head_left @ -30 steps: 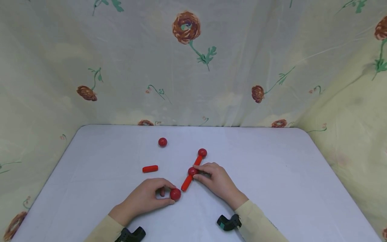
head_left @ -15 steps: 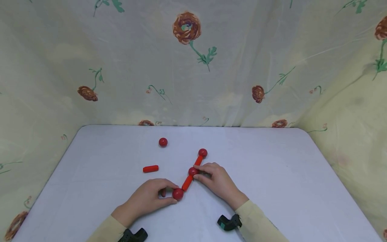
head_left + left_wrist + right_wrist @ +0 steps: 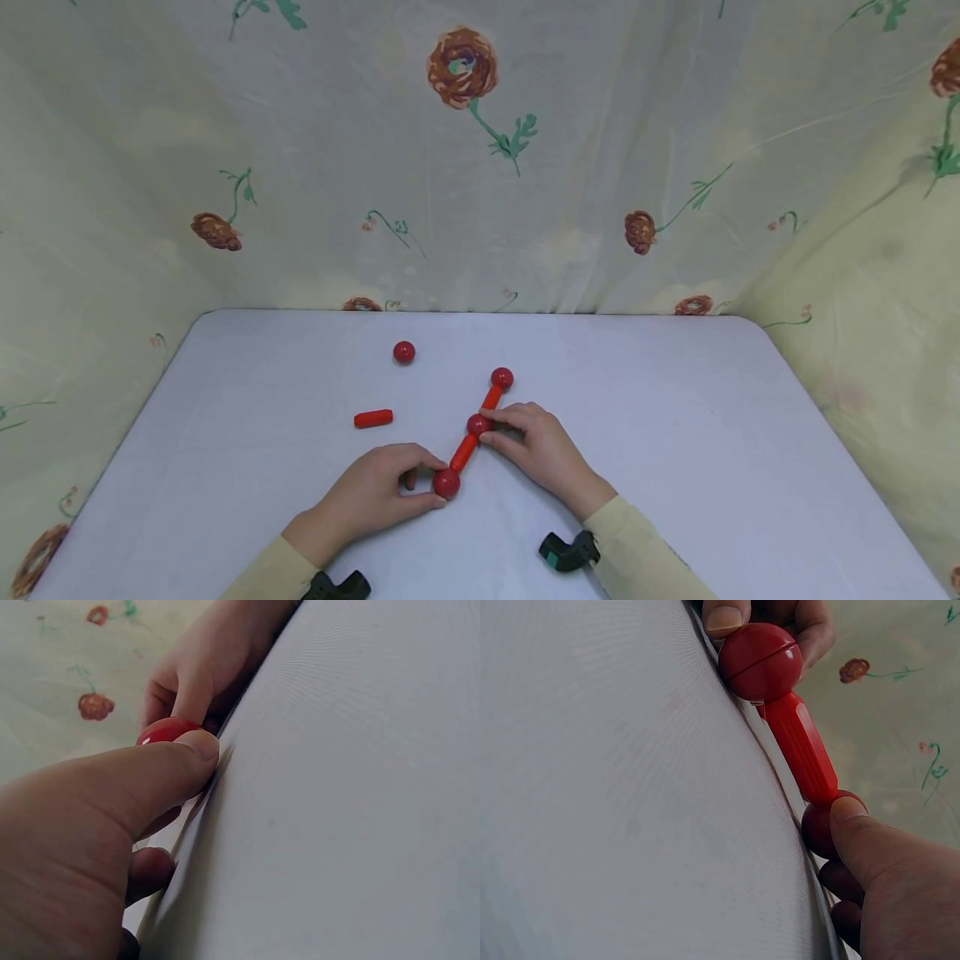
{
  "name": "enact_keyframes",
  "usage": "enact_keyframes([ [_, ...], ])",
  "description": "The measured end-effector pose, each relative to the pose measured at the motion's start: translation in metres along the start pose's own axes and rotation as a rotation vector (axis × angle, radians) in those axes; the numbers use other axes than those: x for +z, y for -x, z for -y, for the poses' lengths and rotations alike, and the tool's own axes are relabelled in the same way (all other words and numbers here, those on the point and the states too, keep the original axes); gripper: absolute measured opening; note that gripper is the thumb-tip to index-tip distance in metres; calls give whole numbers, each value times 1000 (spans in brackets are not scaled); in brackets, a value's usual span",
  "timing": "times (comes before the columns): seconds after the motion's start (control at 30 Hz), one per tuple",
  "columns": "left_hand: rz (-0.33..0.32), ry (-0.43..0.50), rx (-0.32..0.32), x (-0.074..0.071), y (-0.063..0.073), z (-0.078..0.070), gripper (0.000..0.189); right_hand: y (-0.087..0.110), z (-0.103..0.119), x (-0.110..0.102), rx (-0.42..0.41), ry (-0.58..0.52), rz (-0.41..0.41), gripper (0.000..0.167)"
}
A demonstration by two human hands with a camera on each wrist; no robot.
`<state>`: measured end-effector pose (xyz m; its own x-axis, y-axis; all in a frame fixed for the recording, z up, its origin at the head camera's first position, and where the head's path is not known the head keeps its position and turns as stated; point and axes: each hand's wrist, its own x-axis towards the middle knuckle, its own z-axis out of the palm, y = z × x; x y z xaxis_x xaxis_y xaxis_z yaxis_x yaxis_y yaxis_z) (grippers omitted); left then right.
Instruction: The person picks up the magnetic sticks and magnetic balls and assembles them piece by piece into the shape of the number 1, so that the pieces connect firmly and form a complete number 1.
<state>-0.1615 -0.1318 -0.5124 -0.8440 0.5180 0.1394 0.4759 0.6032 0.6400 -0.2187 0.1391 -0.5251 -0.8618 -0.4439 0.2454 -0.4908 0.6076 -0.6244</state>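
My left hand [image 3: 378, 492] pinches a dark red ball [image 3: 446, 483] between thumb and forefinger. In the right wrist view this ball [image 3: 761, 661], with a seam round it, touches the end of a bright red rod [image 3: 801, 746]. At the rod's other end is the middle ball [image 3: 478, 425], held by the thumb and forefinger of my right hand [image 3: 543, 450]. A second rod [image 3: 492, 397] runs from the middle ball to a far ball [image 3: 502, 378]. Together they form a slanting line on the table. The left wrist view shows its ball [image 3: 166, 731] mostly behind the thumb.
A loose red rod [image 3: 372, 418] lies left of the line, and a loose red ball [image 3: 404, 352] sits behind it. The white-covered table [image 3: 675, 433] ends at a flowered cloth [image 3: 555, 225]. Each wrist wears a black device [image 3: 568, 552].
My left hand has moved slightly right, bringing its ball from a small gap into contact with the near end of the rod. My right hand has stayed on the middle ball.
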Motion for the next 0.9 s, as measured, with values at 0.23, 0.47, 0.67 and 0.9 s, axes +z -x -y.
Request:
enact_keyframes([
  [0.23,-9,2,6,1,0,1,37,0,1,0,-2,-5,-9,39],
  [0.47,-10,4,-2,1,0,1,37,0,1,1,4,-4,-7,39],
  [0.67,-13,8,0,1,1,2,37,-1,2,1,13,-6,-3,39],
  [0.9,-22,7,-2,3,0,4,37,0,2,1,31,7,-6,38],
])
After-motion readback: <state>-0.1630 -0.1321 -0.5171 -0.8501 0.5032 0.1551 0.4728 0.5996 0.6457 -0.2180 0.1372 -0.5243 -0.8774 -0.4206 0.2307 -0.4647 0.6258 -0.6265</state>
